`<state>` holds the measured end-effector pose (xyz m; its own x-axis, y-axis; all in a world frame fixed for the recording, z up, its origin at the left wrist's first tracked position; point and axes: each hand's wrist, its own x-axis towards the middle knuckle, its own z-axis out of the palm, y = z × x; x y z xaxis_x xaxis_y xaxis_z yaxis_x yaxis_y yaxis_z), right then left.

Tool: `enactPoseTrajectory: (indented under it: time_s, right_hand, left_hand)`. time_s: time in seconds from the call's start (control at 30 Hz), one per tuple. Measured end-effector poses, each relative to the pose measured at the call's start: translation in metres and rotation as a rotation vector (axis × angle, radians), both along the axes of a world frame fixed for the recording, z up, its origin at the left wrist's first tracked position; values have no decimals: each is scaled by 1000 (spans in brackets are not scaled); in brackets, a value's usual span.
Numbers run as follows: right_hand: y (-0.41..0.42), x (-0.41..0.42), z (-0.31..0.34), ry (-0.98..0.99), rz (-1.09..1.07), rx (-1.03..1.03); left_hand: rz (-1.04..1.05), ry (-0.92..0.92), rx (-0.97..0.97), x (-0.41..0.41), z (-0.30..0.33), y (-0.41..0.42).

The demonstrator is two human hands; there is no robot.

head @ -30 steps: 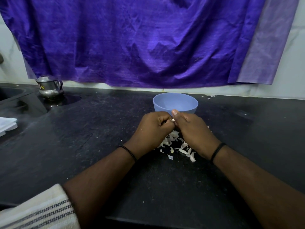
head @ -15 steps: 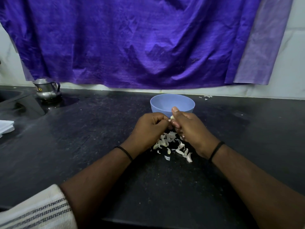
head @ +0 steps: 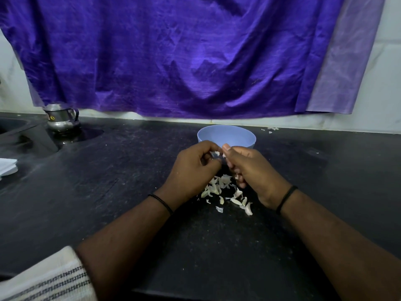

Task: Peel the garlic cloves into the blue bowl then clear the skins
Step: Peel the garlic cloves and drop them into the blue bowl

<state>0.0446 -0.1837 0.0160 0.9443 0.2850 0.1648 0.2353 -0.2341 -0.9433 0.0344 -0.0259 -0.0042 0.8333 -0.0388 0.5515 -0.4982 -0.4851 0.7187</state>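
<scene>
both hands are working just in front of the bowl (head: 226, 135), above the bench (head: 130, 192). the left hand (head: 193, 168) is curled, pinching a small pale clove (head: 216, 153) at its fingertips; the right hand (head: 249, 168) is curled too, its thumb tip up against the same clove, apparently picking at the skin. the clove is mostly hidden between the fingers, so i cannot tell which way it is pointing or how its long axis is lying.

a heap of skins (head: 225, 192) is lying on the bench under and just behind the hands, well short of the bowl. whether the bowl is holding any peeled cloves i cannot tell from here.

what could go wrong, in my judgement: the clove is small and probably slippery once bared, so it could be popping out of the pinch and landing among the skins rather than in the bowl. the skins look light, and a stray flick or sweep could be scattering them, as with the few bits (head: 271, 129) lying by the wall.
</scene>
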Motion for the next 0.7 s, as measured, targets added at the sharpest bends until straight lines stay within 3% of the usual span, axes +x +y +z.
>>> enactPoseTrajectory:
  time_s: [0.2, 0.43, 0.7]
  right_hand:
    - [0, -2, 2, 31, -3, 31]
    - [0, 1, 0, 53, 30, 60]
    - [0, 3, -2, -5, -4, 73]
  left_hand:
    - [-65, -70, -98, -2, 2, -3]
    - [7, -66, -196, 1, 2, -1]
    - [-12, -70, -116, -5, 4, -2]
